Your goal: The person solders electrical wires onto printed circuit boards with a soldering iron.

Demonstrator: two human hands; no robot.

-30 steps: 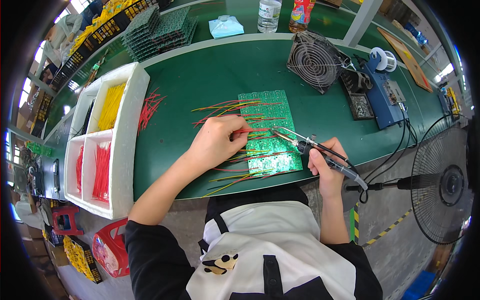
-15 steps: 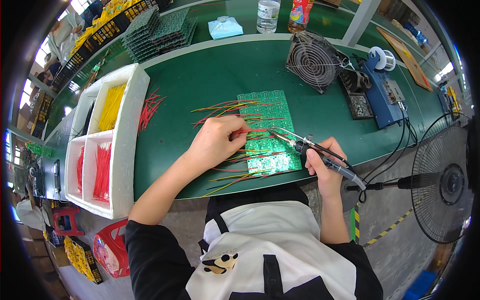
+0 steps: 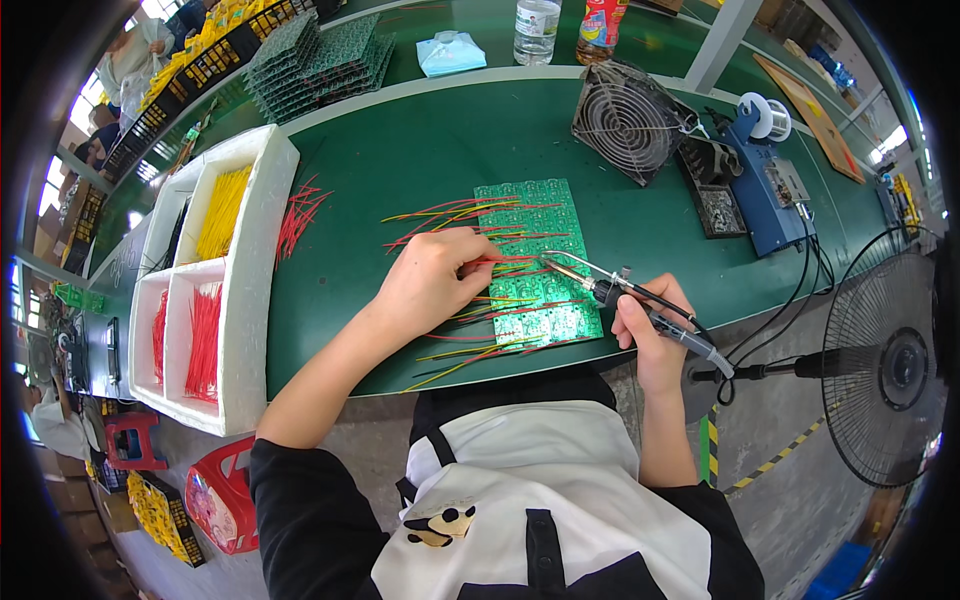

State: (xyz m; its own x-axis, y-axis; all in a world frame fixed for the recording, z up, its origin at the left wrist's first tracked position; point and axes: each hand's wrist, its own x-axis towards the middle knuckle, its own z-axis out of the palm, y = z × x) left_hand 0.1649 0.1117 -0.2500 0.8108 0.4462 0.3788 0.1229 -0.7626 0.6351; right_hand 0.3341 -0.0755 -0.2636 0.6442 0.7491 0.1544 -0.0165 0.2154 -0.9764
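A green circuit board panel lies on the green table, with red, yellow and dark wires running off its left side. My left hand is over the panel's left edge, thumb and forefinger pinched on a red wire that reaches onto the board. In my right hand is a soldering iron, gripped like a pen. Its tip meets the board near the end of that red wire, next to a thin metal feed tube. Whether the tip touches the wire is too small to tell.
A white foam box of yellow and red wires stands at left, beside loose red wires. A square fan and blue soldering station are at back right. Stacked boards and bottles stand behind.
The soldering iron has shifted very slightly in my right hand. My left hand keeps its place on the red wire.
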